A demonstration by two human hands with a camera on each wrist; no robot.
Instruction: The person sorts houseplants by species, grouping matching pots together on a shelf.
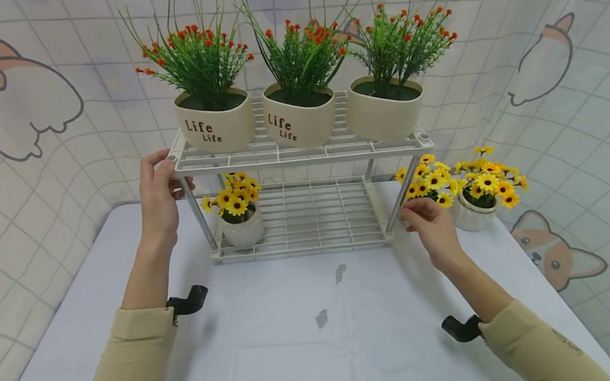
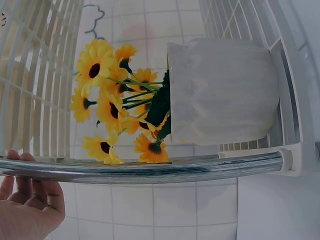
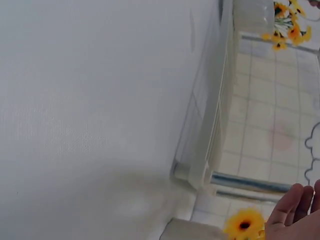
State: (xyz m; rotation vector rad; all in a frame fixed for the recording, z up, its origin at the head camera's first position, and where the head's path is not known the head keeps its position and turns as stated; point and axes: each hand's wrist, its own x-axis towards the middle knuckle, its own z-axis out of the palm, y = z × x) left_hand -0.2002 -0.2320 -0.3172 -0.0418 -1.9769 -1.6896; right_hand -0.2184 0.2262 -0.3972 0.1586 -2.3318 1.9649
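Observation:
A white two-tier wire rack [image 1: 304, 162] with silver posts stands on the table. My left hand [image 1: 158, 194] grips its upper left corner, fingers bent around the side behind the front post [image 2: 150, 171]. Beside the right front post is my right hand [image 1: 431, 230], its fingers loosely bent with nothing held, fingertips right by the post. On the top tier stand three cream oval pots with red flowers: left [image 1: 215, 123], middle [image 1: 299, 119] and right [image 1: 385, 113]. A white pot of yellow flowers [image 1: 242, 230] sits at the lower tier's left end.
Right of the rack, close to my right hand, are two more yellow-flower plants, one partly hidden [image 1: 429, 179] and one in a white pot [image 1: 473, 214]. A white cloth [image 1: 291, 350] covers the table. A tile-patterned curtain [image 1: 96, 80] hangs behind.

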